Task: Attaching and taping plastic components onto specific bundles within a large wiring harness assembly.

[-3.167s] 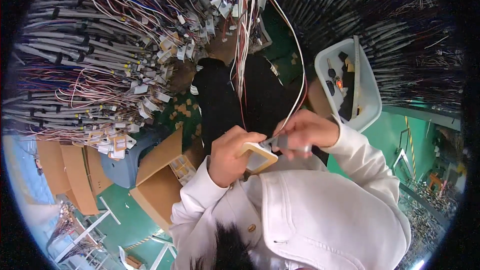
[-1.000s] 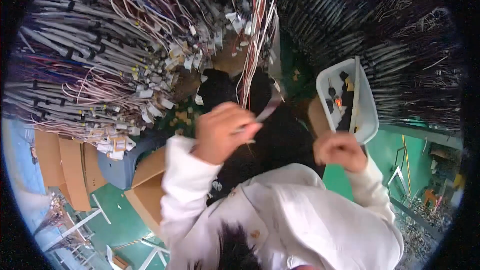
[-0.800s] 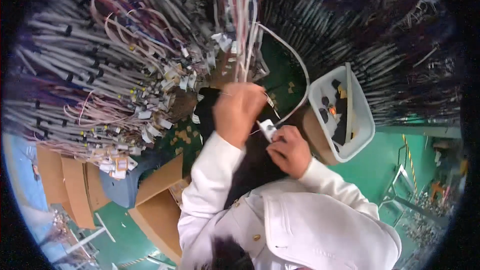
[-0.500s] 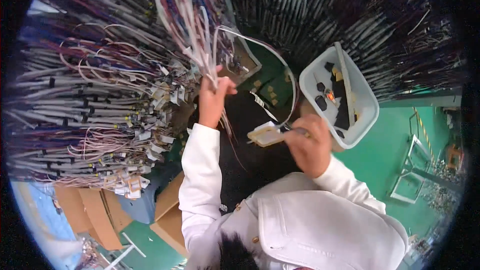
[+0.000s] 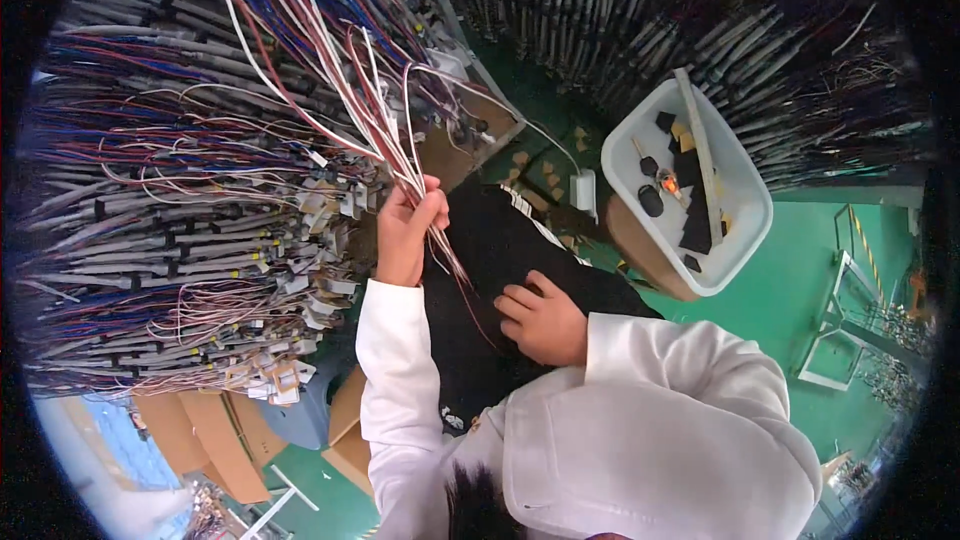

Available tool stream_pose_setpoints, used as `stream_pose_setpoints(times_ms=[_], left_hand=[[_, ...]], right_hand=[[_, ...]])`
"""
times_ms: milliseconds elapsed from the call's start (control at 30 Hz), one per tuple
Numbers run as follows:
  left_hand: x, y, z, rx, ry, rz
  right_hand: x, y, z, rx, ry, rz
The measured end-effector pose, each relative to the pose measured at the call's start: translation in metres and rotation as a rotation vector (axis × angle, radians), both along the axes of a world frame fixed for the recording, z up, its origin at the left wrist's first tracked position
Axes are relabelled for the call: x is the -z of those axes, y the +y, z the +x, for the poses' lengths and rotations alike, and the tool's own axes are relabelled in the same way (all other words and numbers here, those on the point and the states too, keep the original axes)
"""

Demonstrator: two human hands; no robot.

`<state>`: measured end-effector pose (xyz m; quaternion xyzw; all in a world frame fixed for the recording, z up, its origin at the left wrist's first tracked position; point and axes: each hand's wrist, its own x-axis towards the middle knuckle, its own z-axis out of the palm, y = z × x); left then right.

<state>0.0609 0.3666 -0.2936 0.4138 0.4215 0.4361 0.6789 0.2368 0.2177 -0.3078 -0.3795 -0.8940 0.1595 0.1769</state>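
- Floor [image 5: 790, 270], in the head view, is green and smooth, opening widest beyond the right hand [image 5: 545, 320].
- Grey cables [image 5: 120, 240] fill the side past the left hand [image 5: 405, 230] in thick horizontal rows, with blue, red and white wires among them and white pieces crowding the ends nearest that hand.
- Darker ranks of grey cables [image 5: 560, 10] stand ahead of both hands, toward the right.
- Pale bin [image 5: 742, 225] sits ahead of and to the right of the right hand, holding black pieces, a few yellow bits, an orange-bright item and a long pale strip [image 5: 705, 160] leaning across it.
- Cardboard [image 5: 200, 430] stands folded behind the left hand, out to its left; a white metal frame [image 5: 823, 381] is well to the right of the right hand.
- Black trousers [image 5: 530, 260] form the surface beneath and between the hands.
- Wire bundle [image 5: 395, 152], slim white and dark red strands, comes down from the upper left into the left hand, whose fingers are wrapped around it; below the grip the thin ends fan toward the right hand.
- White wire [image 5: 490, 98] arcs away from the bundle, leading to a small white block [image 5: 584, 192] ahead of the right hand, just beside the bin.
- Right hand is released, fingers loosely bent over the trousers.
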Motion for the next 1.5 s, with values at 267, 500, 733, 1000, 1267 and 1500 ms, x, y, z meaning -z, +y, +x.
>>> stream_pose_setpoints(times_ms=[267, 500, 733, 1000, 1267, 1500], left_hand=[[0.005, -0.005, -0.005, -0.002, 0.045, 0.003], [0.002, -0.005, 0.002, -0.043, 0.042, 0.011], [0.004, -0.009, 0.000, -0.178, 0.013, 0.010], [0.005, -0.011, 0.001, -0.247, -0.039, 0.027], [0.007, -0.012, 0.001, -0.236, -0.050, 0.049], [0.009, -0.018, -0.002, -0.217, -0.002, 0.076]], right_hand=[[-0.037, 0.102, 0.013, 0.098, 0.724, -0.408], [0.131, 0.240, -0.031, 0.643, 0.638, -0.678], [0.132, 0.259, -0.062, 0.817, 0.629, -0.621], [0.131, 0.264, -0.066, 0.584, 0.979, -1.074], [0.163, 0.270, -0.019, 0.368, 0.530, -0.494], [0.040, 0.221, 0.097, 0.521, 1.020, -0.857]])
